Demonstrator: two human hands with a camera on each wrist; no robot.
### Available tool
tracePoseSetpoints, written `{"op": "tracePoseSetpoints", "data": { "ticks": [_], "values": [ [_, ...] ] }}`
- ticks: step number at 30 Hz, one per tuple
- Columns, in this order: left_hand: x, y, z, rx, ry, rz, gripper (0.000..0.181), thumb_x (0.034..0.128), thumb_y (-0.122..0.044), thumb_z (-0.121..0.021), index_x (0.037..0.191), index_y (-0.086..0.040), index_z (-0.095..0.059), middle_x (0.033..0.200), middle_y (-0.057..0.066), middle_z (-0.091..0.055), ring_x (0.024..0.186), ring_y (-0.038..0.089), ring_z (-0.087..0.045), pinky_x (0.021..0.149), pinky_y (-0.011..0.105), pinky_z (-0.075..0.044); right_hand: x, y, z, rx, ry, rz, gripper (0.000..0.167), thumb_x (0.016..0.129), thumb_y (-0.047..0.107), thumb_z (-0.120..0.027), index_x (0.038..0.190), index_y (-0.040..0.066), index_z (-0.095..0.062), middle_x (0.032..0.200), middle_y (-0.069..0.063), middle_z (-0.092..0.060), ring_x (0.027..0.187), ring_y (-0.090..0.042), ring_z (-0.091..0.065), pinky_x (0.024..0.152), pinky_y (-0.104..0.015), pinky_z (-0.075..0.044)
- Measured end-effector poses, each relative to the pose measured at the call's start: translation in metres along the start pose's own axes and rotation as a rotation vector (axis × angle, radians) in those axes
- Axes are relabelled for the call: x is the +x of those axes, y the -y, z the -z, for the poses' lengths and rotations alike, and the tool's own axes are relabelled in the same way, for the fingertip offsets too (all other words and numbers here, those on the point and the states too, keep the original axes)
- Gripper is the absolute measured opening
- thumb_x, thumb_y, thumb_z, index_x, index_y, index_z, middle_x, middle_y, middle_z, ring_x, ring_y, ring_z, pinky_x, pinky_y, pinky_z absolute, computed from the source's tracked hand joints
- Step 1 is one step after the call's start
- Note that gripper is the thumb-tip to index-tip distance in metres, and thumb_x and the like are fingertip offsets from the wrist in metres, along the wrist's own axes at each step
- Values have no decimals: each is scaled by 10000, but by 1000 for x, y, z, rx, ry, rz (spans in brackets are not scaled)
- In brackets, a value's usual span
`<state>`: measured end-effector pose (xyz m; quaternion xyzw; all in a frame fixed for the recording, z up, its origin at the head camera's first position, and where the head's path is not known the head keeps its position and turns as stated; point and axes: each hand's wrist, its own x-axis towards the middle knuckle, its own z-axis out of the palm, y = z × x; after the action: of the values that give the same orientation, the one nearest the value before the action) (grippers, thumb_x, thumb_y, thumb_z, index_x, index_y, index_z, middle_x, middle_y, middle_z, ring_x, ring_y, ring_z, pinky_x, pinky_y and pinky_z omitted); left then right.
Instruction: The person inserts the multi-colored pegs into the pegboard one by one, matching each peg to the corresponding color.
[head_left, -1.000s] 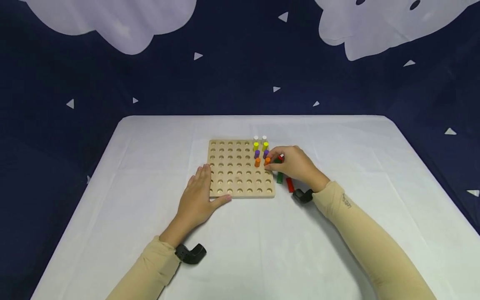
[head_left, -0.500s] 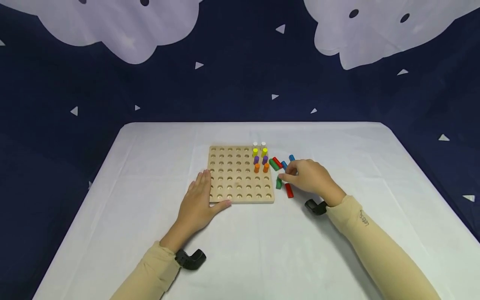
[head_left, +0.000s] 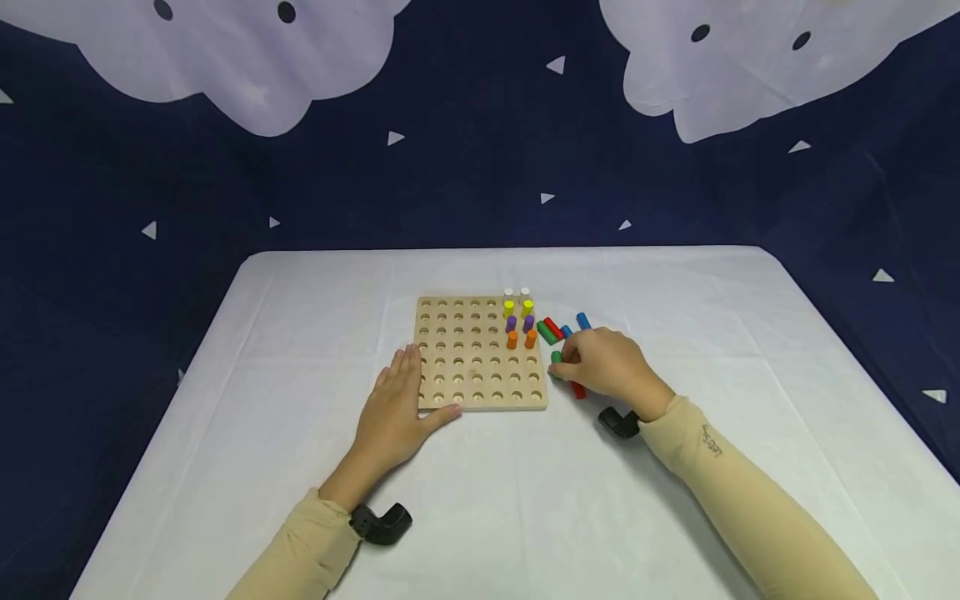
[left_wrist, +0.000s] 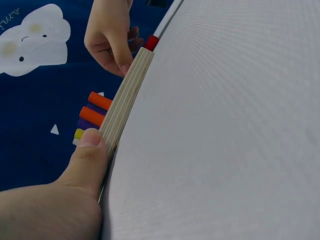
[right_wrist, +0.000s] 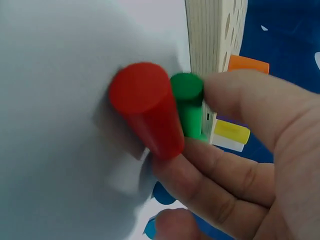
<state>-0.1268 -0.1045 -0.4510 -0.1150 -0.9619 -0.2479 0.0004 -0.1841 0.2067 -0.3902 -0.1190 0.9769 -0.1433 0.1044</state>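
Note:
A pale wooden pegboard [head_left: 457,371] with rows of holes lies on the table. My left hand [head_left: 390,417] rests against its left side with straight fingers, the thumb along the front edge. Two columns of pegs stand at the board's right: white, yellow, purple and orange [head_left: 512,340]. Just beyond the right edge, my right hand [head_left: 611,364] pinches a green peg [right_wrist: 189,107] between thumb and fingers. A red peg [right_wrist: 147,110] lies close under that hand, partly covered in the head view.
Beside the board's back right lie another green peg [head_left: 547,333], a red peg [head_left: 553,327] and blue pegs [head_left: 583,321]. White cloth covers the table [head_left: 487,508]. A dark blue backdrop [head_left: 465,183] with clouds hangs behind.
My right hand has left the orange peg, which now stands in the board, and moved right and nearer to take hold of a green peg. My left hand has stayed against the board.

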Motion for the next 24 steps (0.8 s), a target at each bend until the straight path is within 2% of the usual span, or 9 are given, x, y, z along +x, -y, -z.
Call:
{"op": "tracePoseSetpoints", "data": {
  "ticks": [9, 13, 18, 24],
  "values": [
    [0, 0, 0, -4, 8, 5, 1150, 856, -723, -571, 1579, 13, -62, 1659, 182, -95, 1552, 316, -90, 1268, 483, -108, 6, 0, 3, -22, 9, -14, 270, 863, 306, -770, 1026, 90, -759, 900, -5, -740, 745, -144, -619, 633, -302, -501],
    [0, -1, 0, -6, -1, -1, 1149, 856, -719, -575, 1577, 21, -71, 1657, 187, -104, 1549, 326, -103, 1266, 491, -118, 7, -2, 5, -39, 20, 21, 239, 867, 240, -772, 1075, 124, -770, 964, -9, -759, 844, -167, -642, 705, -358, -534],
    [0, -1, 1, -7, -1, 3, 1150, 854, -715, -581, 1579, 14, -65, 1657, 184, -104, 1550, 322, -102, 1267, 486, -112, 7, -4, 8, -70, 22, 91, 211, 853, 161, -783, 1063, 163, -784, 1085, -12, -754, 968, -216, -656, 786, -424, -556],
    [0, -1, 0, -13, 1, 5, 1151, 853, -717, -581, 1580, 12, -66, 1659, 177, -98, 1552, 314, -95, 1269, 481, -106, 8, -8, 9, -79, 22, 131, 211, 840, 155, -799, 1050, 173, -784, 1120, -19, -732, 988, -223, -658, 809, -429, -556]
  ]
}}
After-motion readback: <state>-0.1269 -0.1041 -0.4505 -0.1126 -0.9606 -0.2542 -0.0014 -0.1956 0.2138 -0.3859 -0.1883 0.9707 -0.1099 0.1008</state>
